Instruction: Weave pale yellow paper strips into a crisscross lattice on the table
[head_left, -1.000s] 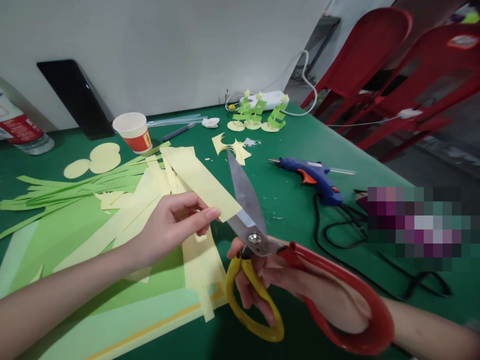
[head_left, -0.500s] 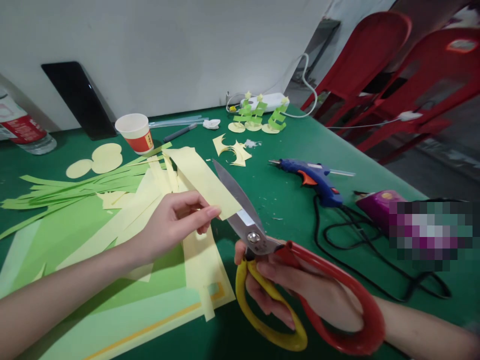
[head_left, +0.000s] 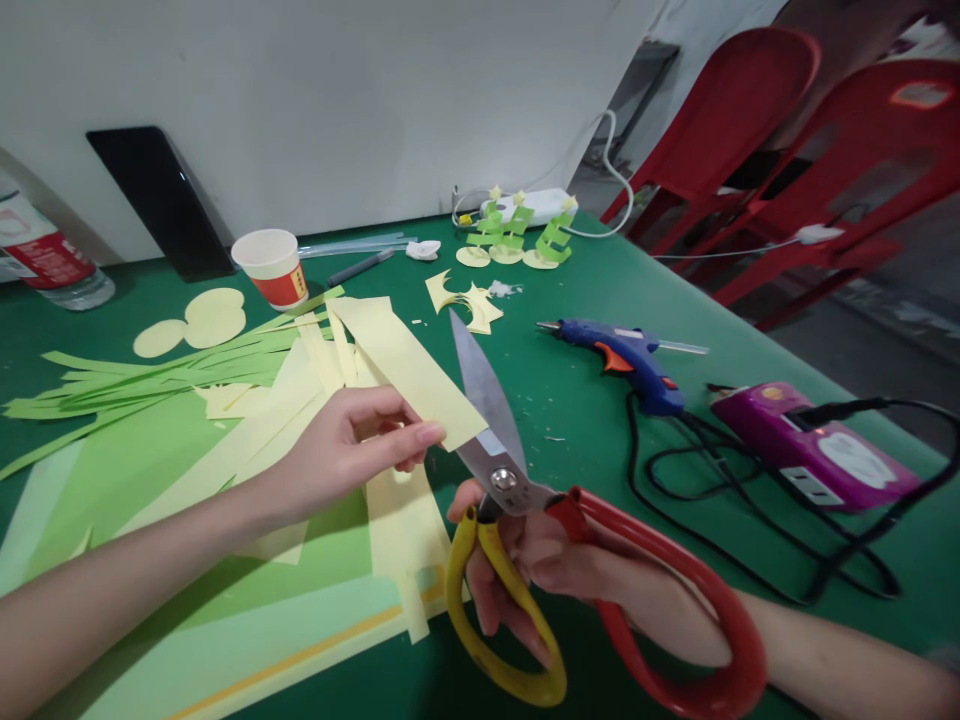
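Yellow paper strip (head_left: 409,365), held up off the green tabletop (head_left: 600,290), left of the glue gun (head_left: 626,350) and nearer the camera. Pinched at its near end by the left hand (head_left: 352,445), fingers (head_left: 421,435) closed on it. Probably thin, light and floppy: apt to droop, crease or tear, so best gripped flat and close to the edge being worked. Right hand (head_left: 555,565) wrapped through the yellow and red loops of the scissors (head_left: 491,440), also left of the glue gun, fingers curled tight. Steel blades close together, tip up, beside the strip's near corner; contact hard to tell. Heavy-looking, rigid, sharp.
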